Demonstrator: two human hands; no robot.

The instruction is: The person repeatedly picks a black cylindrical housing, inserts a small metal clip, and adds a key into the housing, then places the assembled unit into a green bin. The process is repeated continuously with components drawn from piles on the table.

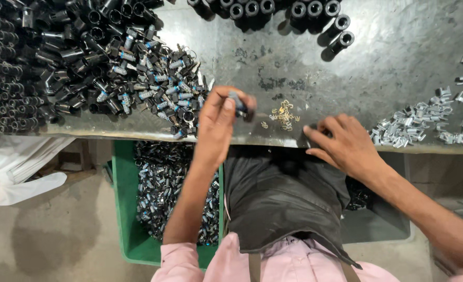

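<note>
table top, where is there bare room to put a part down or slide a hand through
The table is bare in the middle right, between the row of black tubes and the silver clips. The left is crowded with black tubes and small parts. The left hand and right hand fill the front edge.

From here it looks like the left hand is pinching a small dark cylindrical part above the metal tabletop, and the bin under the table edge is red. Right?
Not quite: the plastic bin is green, as the head view shows. The left hand does pinch a small dark cylindrical part above the grey metal tabletop.
</note>
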